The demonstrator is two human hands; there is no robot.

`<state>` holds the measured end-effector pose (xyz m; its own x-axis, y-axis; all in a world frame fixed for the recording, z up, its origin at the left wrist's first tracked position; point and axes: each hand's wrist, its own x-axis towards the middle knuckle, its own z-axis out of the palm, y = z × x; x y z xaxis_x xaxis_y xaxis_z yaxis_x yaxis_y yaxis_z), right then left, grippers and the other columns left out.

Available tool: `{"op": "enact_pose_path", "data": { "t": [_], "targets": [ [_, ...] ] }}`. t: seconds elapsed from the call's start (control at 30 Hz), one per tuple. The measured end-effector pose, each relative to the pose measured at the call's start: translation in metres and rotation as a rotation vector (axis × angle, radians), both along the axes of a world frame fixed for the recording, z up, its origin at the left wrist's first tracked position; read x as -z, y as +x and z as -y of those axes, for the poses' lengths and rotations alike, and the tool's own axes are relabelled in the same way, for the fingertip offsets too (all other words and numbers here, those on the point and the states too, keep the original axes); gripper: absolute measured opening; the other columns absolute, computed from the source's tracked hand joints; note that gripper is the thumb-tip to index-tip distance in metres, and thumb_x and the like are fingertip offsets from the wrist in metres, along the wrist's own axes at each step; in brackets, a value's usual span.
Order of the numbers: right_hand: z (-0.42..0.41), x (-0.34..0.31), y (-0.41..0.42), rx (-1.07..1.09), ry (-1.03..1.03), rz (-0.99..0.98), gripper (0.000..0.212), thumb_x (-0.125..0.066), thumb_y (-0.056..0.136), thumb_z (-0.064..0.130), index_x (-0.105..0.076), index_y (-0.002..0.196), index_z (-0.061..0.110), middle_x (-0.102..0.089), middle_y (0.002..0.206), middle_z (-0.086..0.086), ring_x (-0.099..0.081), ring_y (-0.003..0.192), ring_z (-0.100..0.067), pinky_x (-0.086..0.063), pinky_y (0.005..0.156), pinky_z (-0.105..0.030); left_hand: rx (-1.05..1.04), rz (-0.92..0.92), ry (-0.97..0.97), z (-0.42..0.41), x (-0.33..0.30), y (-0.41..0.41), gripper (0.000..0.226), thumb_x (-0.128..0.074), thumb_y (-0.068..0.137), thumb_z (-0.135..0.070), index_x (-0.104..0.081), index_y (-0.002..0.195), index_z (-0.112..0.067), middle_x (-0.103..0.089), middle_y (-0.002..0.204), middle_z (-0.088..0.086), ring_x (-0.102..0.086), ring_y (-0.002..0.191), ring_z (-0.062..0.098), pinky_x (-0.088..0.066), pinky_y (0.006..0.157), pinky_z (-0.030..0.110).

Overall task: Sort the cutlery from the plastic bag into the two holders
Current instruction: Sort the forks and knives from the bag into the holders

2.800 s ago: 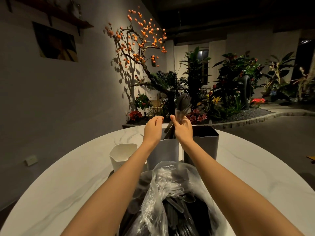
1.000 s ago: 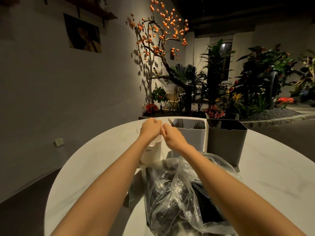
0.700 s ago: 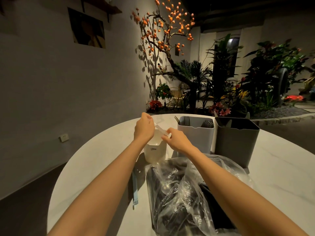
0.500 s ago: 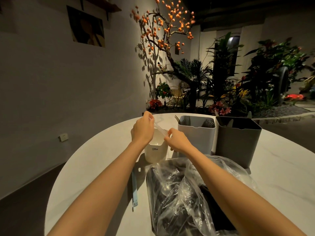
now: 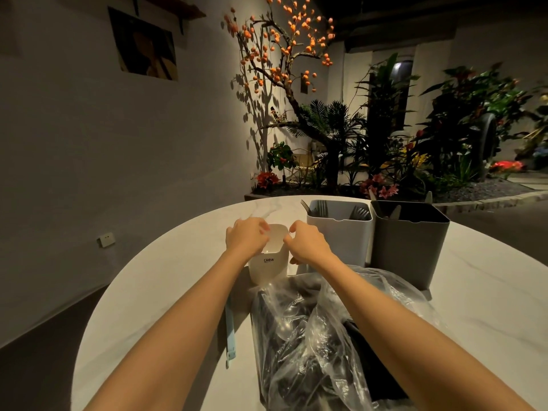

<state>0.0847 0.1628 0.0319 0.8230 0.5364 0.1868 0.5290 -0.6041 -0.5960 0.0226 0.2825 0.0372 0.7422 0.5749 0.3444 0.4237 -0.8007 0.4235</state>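
**Both hands at the small white cup, the bag of cutlery waiting below**

My left hand (image 5: 246, 238) and my right hand (image 5: 308, 244) hovered at the rim of a small white cup (image 5: 269, 264) on the round marble counter (image 5: 166, 280), one on each side of its mouth. Fingers on both were curled inward, tips pinched near the rim; whether either held anything I could not tell, for nothing showed clearly between them. The right hand's thumb side appeared to touch the cup's wall.

The clear plastic bag (image 5: 320, 330) lay just nearer to me than the cup, under and between my forearms, its dark cutlery (image 5: 293, 327) heaped inside with the long handles running roughly away from me toward the holders. The white holder (image 5: 339, 235) stood just right of the cup and already carried forks; the grey holder (image 5: 410, 244) stood touching it on its right with a few pieces showing at the rim. A pale blue strap (image 5: 230, 336) lay flat on the counter left of the bag.

By my reckoning the sorting was barely begun, with most of the load yet in the bag. The next reach would be backward and down from the cup, and my right hand sat nearer both the bag's open mouth and the holders, so it seemed the likelier one to draw the next piece, lifting it lengthwise along its handle.
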Motion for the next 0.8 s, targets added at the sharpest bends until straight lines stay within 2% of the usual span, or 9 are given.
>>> {"op": "enact_pose_path", "data": {
  "t": [0.1,0.23,0.37,0.47,0.57,0.67,0.8],
  "targets": [
    [0.003,-0.003,-0.001,0.012,0.007,0.058,0.028,-0.046,0.096,0.023,-0.057,0.116,0.008,-0.062,0.112,-0.014,-0.07,0.081,-0.031,-0.057,0.079,-0.046,0.046,0.18,-0.076,0.002,-0.007,-0.003,0.017,-0.06,0.092,-0.023,-0.069,0.107,-0.023,-0.068,0.111,-0.002,-0.059,0.104,0.018,-0.049,0.09,0.036],
    [0.011,-0.011,-0.006,0.031,0.074,0.13,0.022,-0.047,0.095,0.02,-0.062,0.11,0.012,-0.066,0.107,-0.012,-0.068,0.089,-0.032,-0.055,0.082,-0.045,0.186,0.324,-0.144,0.022,-0.022,-0.007,0.019,-0.055,0.096,-0.026,-0.068,0.107,-0.016,-0.068,0.107,0.002,-0.061,0.097,0.017,-0.049,0.084,0.032],
    [0.022,-0.021,-0.013,0.033,0.172,0.133,0.02,-0.041,0.097,0.023,-0.059,0.102,0.018,-0.068,0.097,-0.008,-0.067,0.085,-0.031,-0.054,0.082,-0.045,0.269,0.314,-0.173,0.041,-0.027,-0.009,0.017,-0.048,0.099,-0.026,-0.062,0.092,-0.02,-0.068,0.09,0.002,-0.061,0.085,0.016,-0.049,0.08,0.032],
    [0.035,-0.028,-0.016,0.034,0.221,0.105,0.019,-0.036,0.098,0.021,-0.055,0.096,0.018,-0.068,0.092,-0.007,-0.066,0.08,-0.033,-0.054,0.078,-0.047,0.297,0.318,-0.187,0.054,-0.029,-0.013,0.02,-0.045,0.099,-0.025,-0.058,0.083,-0.023,-0.064,0.077,-0.004,-0.062,0.078,0.017,-0.052,0.08,0.039],
    [0.052,-0.032,-0.021,0.02,0.268,0.064,0.019,-0.033,0.098,0.024,-0.051,0.094,0.017,-0.067,0.088,-0.009,-0.064,0.081,-0.035,-0.054,0.078,-0.051,0.342,0.33,-0.201,0.069,-0.032,-0.019,0.026,-0.043,0.098,-0.02,-0.054,0.075,-0.025,-0.065,0.074,0.001,-0.058,0.07,0.018,-0.052,0.076,0.044],
    [0.068,-0.033,-0.027,-0.004,0.3,0.047,0.023,-0.032,0.098,0.03,-0.049,0.093,0.016,-0.067,0.089,-0.014,-0.063,0.083,-0.038,-0.053,0.078,-0.055,0.383,0.336,-0.199,0.086,-0.033,-0.023,0.028,-0.041,0.099,-0.019,-0.057,0.076,-0.019,-0.065,0.075,0.004,-0.059,0.071,0.023,-0.053,0.075,0.048],
    [0.091,-0.033,-0.037,-0.01,0.317,0.082,0.026,-0.031,0.096,0.033,-0.047,0.088,0.013,-0.064,0.092,-0.021,-0.061,0.082,-0.041,-0.051,0.077,-0.057,0.429,0.34,-0.196,0.109,-0.032,-0.03,0.032,-0.041,0.098,-0.016,-0.053,0.069,-0.023,-0.061,0.07,-0.001,-0.057,0.066,0.019,-0.053,0.073,0.046]
  ]
}}
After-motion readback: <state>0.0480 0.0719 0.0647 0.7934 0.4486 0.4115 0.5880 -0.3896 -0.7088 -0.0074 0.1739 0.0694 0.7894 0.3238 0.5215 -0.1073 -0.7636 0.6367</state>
